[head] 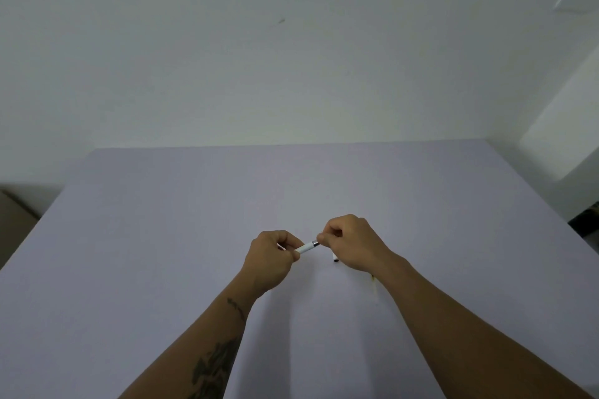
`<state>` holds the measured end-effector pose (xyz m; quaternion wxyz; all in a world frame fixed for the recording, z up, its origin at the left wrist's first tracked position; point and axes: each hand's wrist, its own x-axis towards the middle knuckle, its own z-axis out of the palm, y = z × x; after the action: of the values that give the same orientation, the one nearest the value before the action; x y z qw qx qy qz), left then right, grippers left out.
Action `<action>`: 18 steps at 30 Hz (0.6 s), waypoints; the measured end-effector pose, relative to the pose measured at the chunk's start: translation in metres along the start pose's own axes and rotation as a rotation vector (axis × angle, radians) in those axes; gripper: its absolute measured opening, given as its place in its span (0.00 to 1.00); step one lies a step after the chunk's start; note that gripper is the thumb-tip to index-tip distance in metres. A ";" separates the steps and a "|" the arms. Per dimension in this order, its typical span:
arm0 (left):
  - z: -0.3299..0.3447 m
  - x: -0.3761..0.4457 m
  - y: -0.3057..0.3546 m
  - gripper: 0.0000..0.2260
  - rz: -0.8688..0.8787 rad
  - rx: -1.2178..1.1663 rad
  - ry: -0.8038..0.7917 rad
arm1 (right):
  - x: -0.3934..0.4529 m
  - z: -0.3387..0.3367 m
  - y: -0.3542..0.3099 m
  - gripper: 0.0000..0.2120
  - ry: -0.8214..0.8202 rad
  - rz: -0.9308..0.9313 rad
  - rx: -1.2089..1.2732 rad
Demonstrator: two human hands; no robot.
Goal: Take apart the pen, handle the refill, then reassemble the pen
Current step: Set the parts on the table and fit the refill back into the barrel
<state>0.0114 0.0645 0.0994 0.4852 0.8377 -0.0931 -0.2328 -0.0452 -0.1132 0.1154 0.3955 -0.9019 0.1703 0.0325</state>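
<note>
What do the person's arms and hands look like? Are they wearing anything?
Both arms are bare, with no sleeves showing. The left hand and right hand wear no gloves, and no rings or watch are visible. The left forearm has dark tattoos, one large and one smaller nearer the wrist.

Head view, downward (hands near)
</note>
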 end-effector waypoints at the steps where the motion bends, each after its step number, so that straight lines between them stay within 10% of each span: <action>1: 0.000 0.000 0.000 0.06 0.001 -0.002 0.003 | 0.001 0.000 0.000 0.14 -0.003 0.009 0.003; 18: -0.006 0.011 -0.004 0.06 0.026 0.020 0.018 | 0.013 0.003 -0.006 0.09 -0.025 0.001 0.005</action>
<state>0.0239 0.0672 0.0954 0.4805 0.8434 -0.1017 -0.2178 -0.0305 -0.1114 0.1147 0.4000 -0.9004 0.1656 0.0436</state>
